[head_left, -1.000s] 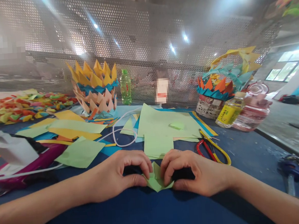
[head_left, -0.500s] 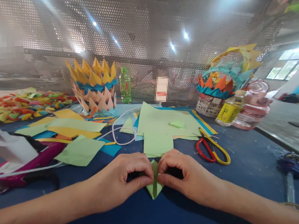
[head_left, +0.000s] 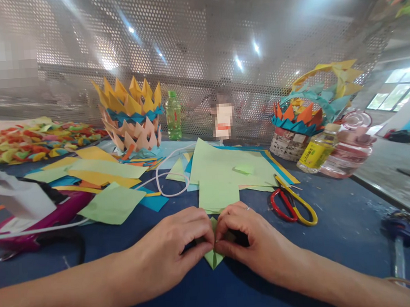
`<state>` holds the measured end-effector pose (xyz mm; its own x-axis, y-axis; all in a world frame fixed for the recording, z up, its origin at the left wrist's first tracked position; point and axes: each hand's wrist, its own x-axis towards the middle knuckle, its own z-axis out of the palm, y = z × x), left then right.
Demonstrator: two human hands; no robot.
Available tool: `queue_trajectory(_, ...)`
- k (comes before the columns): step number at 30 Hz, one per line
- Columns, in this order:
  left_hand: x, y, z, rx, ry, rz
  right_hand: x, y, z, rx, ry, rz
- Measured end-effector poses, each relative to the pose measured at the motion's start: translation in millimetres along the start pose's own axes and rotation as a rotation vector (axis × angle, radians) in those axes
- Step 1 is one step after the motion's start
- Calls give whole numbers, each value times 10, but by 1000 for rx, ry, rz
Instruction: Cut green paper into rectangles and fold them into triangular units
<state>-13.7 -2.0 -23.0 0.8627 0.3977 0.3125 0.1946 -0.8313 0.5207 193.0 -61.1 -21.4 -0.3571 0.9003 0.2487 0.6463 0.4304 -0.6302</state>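
A small folded light green paper (head_left: 215,259) lies on the blue tabletop near the front, its pointed end toward me. My left hand (head_left: 178,249) pinches its left side between thumb and fingertips. From the right, my right hand (head_left: 250,244) pinches the other side, with the two sets of fingertips almost touching over the paper's middle. The fingers hide much of its upper part. Just beyond the hands is a stack of light green rectangles (head_left: 218,195), overlapping larger green sheets (head_left: 227,163).
Red and yellow scissors (head_left: 293,203) lie right of the sheets. Left are a loose green square (head_left: 112,203), a magenta tool (head_left: 52,225) and a white charger (head_left: 27,201). Behind stand paper crowns (head_left: 132,116), a green bottle (head_left: 173,116), a yellow-labelled bottle (head_left: 317,149).
My fingertips have drawn closer together over the folded paper, covering more of its middle. The view has shifted slightly.
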Motion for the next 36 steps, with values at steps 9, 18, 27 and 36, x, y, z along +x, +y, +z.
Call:
queue_trajectory(9,-8,-22,25,19,-6,-1,-24,19,12,-1,15,5)
queue_trajectory(18,-28,-14,43,108,25,-28,-3,7,3,21,19,-22)
queue_trajectory(27,-131,103,31,480,27,230,4,15,-10,13,11,-8)
queue_trajectory(36,-276,258,41,524,208,277,1,16,-31,20,-5,45)
